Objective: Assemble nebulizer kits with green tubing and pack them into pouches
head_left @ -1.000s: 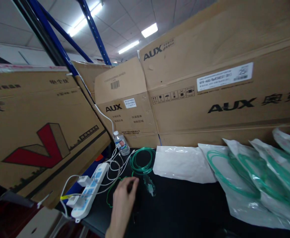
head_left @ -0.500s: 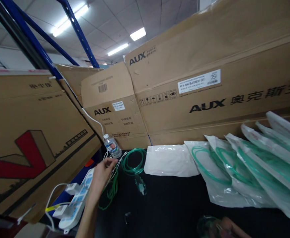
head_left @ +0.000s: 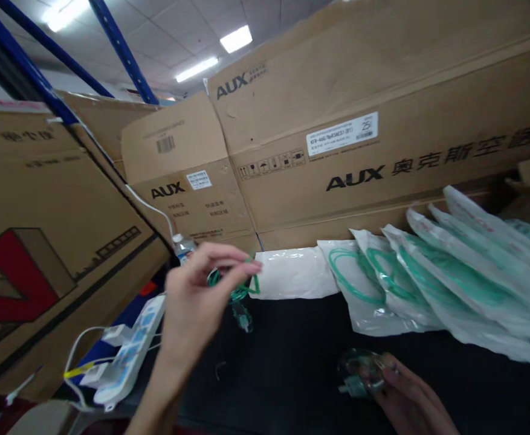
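Note:
My left hand is raised over the left of the black table. Its thumb and fingers are pinched on a thin green elastic strap that hangs in a loop. Behind it, partly covered by the hand, lies coiled green tubing with a clear plastic connector piece. Low at the right, my right hand grips a clear greenish oxygen mask by its edge. The mask's pale green port points left.
Sealed bags of green tubing overlap at the right, beside a white pouch. A power strip with plugs runs along the left edge, near a water bottle. Cardboard boxes wall the back. A small clear bit lies in front.
My left hand has moved right and up from beside the bottle, now with a green strap in its fingers. My right hand has brought the mask further into view. The view has shifted.

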Tool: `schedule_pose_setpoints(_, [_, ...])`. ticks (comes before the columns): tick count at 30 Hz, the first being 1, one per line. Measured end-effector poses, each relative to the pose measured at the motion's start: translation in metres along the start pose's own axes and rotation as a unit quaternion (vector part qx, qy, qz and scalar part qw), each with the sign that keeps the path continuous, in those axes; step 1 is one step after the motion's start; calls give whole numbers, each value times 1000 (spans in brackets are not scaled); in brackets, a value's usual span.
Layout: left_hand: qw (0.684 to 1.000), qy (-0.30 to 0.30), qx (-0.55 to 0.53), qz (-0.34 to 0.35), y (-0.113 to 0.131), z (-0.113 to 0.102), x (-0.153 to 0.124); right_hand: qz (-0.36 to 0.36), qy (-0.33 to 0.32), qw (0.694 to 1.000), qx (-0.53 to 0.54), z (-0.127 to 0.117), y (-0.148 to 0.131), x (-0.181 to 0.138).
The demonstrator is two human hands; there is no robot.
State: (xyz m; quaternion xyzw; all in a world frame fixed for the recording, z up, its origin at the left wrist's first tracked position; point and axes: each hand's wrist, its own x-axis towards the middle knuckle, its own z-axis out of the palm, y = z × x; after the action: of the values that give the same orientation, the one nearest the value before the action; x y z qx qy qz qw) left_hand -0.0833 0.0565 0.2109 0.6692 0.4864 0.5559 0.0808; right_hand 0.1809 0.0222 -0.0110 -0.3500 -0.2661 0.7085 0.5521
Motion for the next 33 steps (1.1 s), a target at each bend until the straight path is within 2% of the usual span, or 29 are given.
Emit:
schedule_pose_setpoints(1, [997, -75, 0, -1, -2, 21, -17, -9, 2, 1000, 6, 3, -2, -3])
schedule_pose_setpoints(2, [992, -126, -9, 0, -5, 41, -36, -14, -1, 1000, 10, 3, -3, -5])
schedule_pose_setpoints(4, [982, -181, -44, -35, -17, 77, -72, -30, -5, 999, 19, 0, -5, -7])
schedule_pose_setpoints(6, [969, -214, -76, -94, -30, 102, -104, -41, -3, 999, 25, -6, -8, -9])
schedule_pose_setpoints(9, [954, -216, -105, -180, -49, 120, -137, -43, 10, 999, 24, -11, -13, -14])
schedule_pose_setpoints(12, [936, -208, -129, -254, -60, 121, -153, -29, 10, 1000, 6, -12, -15, -19])
schedule_pose_setpoints(15, [921, -212, -151, -290, -64, 117, -160, -11, -14, 1000, -11, -11, -14, -22])
schedule_pose_setpoints(21, [919, -199, -162, -299, -68, 113, -163, 20, -89, 995, -36, -10, -17, -21])
schedule_pose_setpoints(25, [920, -185, -177, -296, -68, 112, -159, 20, -100, 994, -32, -11, -17, -21])
schedule_pose_setpoints(29, [897, -221, -195, -330, -68, 110, -158, 4, -76, 994, -84, -11, -14, -21])
schedule_pose_setpoints(33, [885, -254, -193, -340, -67, 107, -161, 14, -100, 983, -151, -6, -17, -21])
